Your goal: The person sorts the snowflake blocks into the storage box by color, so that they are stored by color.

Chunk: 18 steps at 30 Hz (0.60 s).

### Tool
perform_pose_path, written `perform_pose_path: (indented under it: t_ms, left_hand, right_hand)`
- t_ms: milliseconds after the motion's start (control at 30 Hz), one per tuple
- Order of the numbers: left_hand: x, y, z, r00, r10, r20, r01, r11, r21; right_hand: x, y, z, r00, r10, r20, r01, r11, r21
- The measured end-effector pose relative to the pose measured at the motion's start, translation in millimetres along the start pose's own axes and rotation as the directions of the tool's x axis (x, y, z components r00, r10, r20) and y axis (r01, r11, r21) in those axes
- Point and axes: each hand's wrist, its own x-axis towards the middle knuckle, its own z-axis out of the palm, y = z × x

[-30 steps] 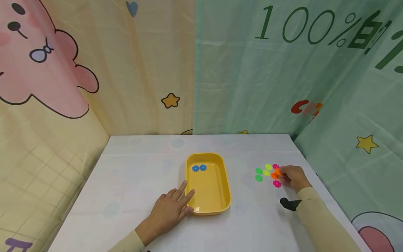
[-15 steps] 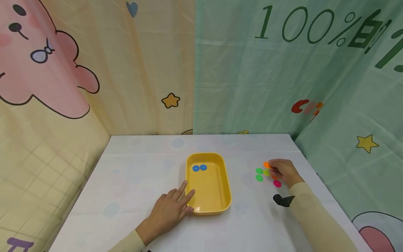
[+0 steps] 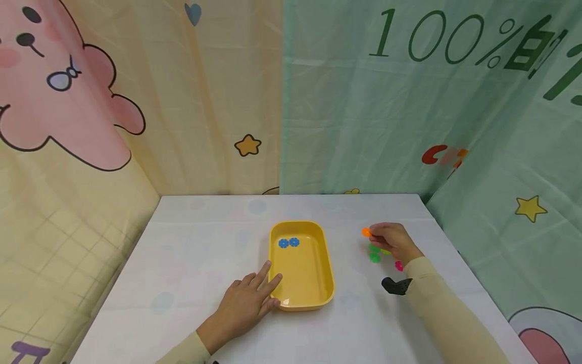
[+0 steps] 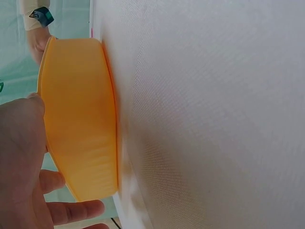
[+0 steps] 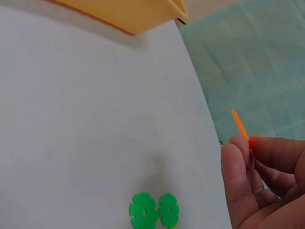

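Between thumb and fingertips, my right hand [image 3: 394,239] pinches an orange notched disc [image 3: 366,232] above the table, right of the yellow tray [image 3: 302,302]. Edge-on, that orange disc [image 5: 240,125] shows in the right wrist view. Two blue notched discs [image 3: 288,242] lie side by side near the tray's far end. My left hand [image 3: 245,303] rests with spread, fairly straight fingers on the tray's left rim. Below the right hand lie two green discs [image 3: 375,258], a partly covered yellow disc [image 3: 385,252] and a pink disc [image 3: 399,265]. Other discs may be hidden under that hand.
The white table [image 3: 204,242] ends at curtains behind and at both sides. A black strap end [image 3: 395,286] sticks out from the right wrist. In the left wrist view, the tray's outer wall [image 4: 81,119] stands on the tabletop.
My right hand has lifted an orange disc from the loose discs and carried it left, toward the tray. The left hand and the tray stay put.
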Motion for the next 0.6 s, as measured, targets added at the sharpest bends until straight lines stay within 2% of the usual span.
perform_pose_path:
  t_ms: [333,600]
  left_hand:
    - [1.1,-1.3,0.0,1.000,0.012,-0.027,-0.012,1.000,0.007]
    - [1.2,-2.2,1.0,1.000,0.008,-0.004,-0.008,1.000,-0.012]
  right_hand:
    - [2.7,-17,32,0.998,-0.009,0.068,0.010,1.000,-0.010]
    - [3.7,-27,61,0.996,-0.027,0.087,0.033,0.997,-0.069]
